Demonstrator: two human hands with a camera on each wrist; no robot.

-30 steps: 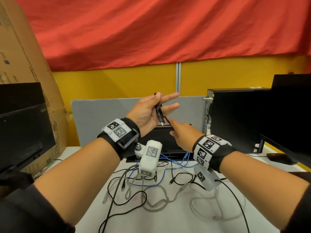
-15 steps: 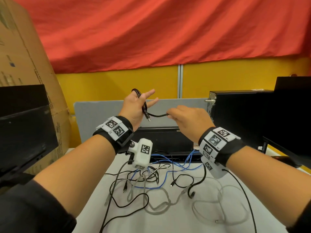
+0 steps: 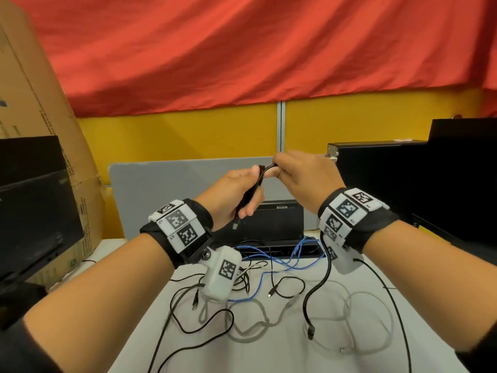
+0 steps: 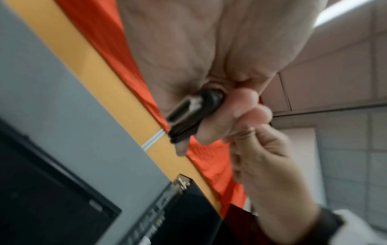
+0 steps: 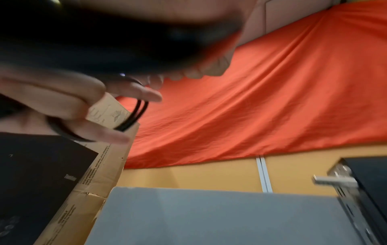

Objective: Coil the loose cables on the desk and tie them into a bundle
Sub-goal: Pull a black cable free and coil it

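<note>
My left hand (image 3: pixel 243 195) is raised above the desk and grips a folded bunch of black cable (image 3: pixel 257 181); its metal USB plug (image 3: pixel 235 226) hangs below the fist. The left wrist view shows that plug (image 4: pixel 184 107) and the strands lying against the palm. My right hand (image 3: pixel 278 168) pinches the same cable at the top of the bunch, touching the left thumb. The cable's thick black tail (image 3: pixel 320 284) hangs from behind the right wrist down to the desk (image 3: pixel 269 356). In the right wrist view two black loops (image 5: pixel 136 114) lie between the left fingers.
Loose cables lie tangled on the desk: a blue one (image 3: pixel 262 284), a grey one (image 3: pixel 258 324), a thin black one (image 3: pixel 204 327) and a white one (image 3: pixel 373 343). A monitor (image 3: pixel 35 211) and cardboard box (image 3: pixel 32 103) stand left, a computer tower (image 3: pixel 376 184) right, a grey partition (image 3: pixel 172 189) behind.
My left fingers, spread before, have curled round the cable bunch. My right hand swung out with the cable, then back to the left hand, laying on another turn. The tail lifted.
</note>
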